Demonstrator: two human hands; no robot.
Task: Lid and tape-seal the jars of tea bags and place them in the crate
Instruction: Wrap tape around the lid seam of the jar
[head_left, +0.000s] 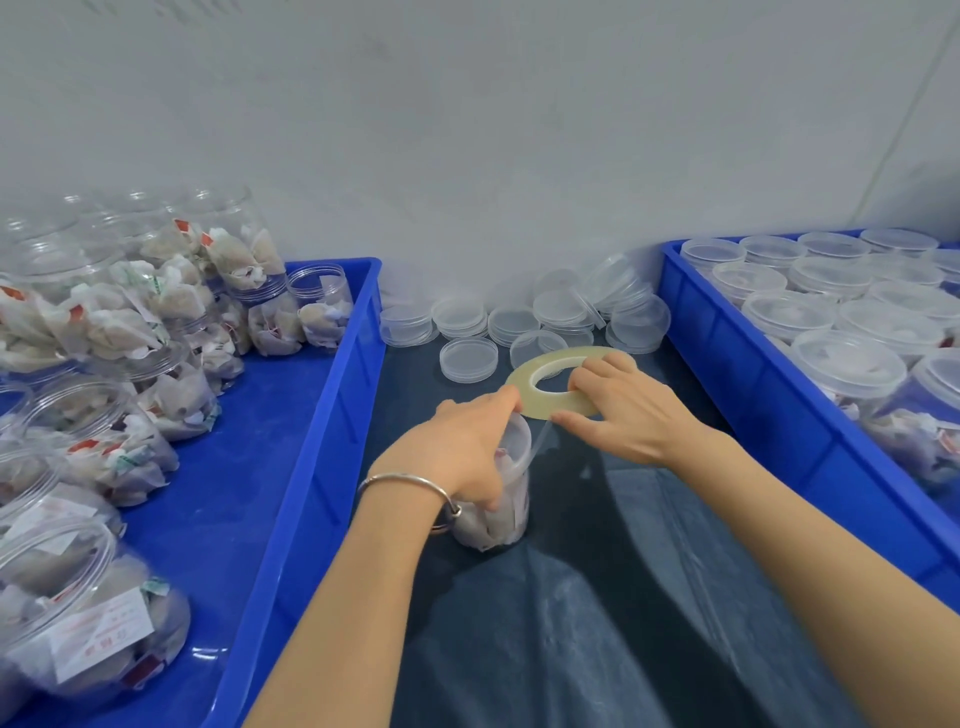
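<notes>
At the centre of the dark blue cloth-covered tabletop (597, 597) stands a clear plastic jar of tea bags (501, 512), lidded and upright. The left hand (467, 449) grips it from the 9 o'clock side, fingers curled over the lid edge and thumb down the wall; a silver bangle (410, 480) circles that wrist. The right hand (621, 410), at the jar's 1 o'clock, holds a flat yellowish ring-shaped roll of clear tape (558, 382), fingers hooked through its hole; a strip of tape runs down to the jar's lid rim. Loose clear round lids (511, 322) lie at 12 o'clock by the wall. A blue plastic crate (311, 415) at 9 o'clock holds unlidded filled jars (171, 306); another blue crate (769, 395) at 3 o'clock holds lidded jars (847, 358).
</notes>
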